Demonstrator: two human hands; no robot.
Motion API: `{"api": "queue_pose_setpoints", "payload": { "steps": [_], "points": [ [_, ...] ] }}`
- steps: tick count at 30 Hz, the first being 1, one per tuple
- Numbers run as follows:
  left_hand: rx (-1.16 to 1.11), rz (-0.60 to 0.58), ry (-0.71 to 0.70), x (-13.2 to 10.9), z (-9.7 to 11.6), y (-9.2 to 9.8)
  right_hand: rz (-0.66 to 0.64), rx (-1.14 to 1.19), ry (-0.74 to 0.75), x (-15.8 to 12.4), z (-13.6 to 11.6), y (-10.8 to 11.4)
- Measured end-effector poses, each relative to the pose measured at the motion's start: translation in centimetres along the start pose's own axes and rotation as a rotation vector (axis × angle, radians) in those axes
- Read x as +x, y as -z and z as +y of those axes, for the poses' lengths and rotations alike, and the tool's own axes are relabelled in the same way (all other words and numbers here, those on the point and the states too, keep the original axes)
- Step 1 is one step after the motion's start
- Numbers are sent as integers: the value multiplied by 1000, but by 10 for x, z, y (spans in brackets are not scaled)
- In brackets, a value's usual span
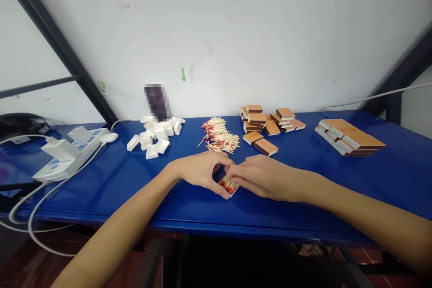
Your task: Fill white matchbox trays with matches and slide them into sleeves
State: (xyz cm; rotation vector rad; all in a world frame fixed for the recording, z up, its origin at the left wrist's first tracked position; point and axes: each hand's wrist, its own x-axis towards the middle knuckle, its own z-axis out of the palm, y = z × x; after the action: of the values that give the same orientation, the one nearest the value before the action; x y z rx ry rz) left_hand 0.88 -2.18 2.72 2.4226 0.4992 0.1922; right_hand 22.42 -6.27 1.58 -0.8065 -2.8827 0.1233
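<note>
L hand (202, 168) w/ fingers clamped round match tray (235, 192) over worktop (189, 207), R hand (270, 177) w/ fingers bent across it, grip unclear

A glossy blue surface (398, 175) is bordered along its near edge by a straight lip. Its left end is occupied by a white power strip (86, 144), and white cables (29, 228) are draped over the near edge there. Toward the far edge, left of centre, small white boxes (162, 133) are heaped loosely. Red-tipped matches (221, 136) are piled beside them, then orange matchboxes (271, 127), some stacked. Near the far right corner, a neat matchbox block (357, 135) is arranged. By the near edge's middle, a match-filled tray (229, 186) is placed
</note>
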Motion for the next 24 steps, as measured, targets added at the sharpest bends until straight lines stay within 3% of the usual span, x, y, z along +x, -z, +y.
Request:
{"api": "queue_pose_setpoints", "payload": {
  "steps": [6, 11, 18, 21, 24],
  "points": [
    [38, -7, 22, 0, 0, 0, 56, 41, 35, -1, 4, 0],
    [13, -56, 62, 0, 1, 3, 125, 96, -43, -2, 9, 9],
    [-8, -69, 113, -2, 2, 3, 78, 23, -120, -4, 18, 16],
    [43, -37, 71, -2, 1, 1, 53, -19, -181, -3, 21, 19],
    [84, -34, 42, -3, 0, -1, 134, -100, -303, -3, 31, 24]
  ]
}}
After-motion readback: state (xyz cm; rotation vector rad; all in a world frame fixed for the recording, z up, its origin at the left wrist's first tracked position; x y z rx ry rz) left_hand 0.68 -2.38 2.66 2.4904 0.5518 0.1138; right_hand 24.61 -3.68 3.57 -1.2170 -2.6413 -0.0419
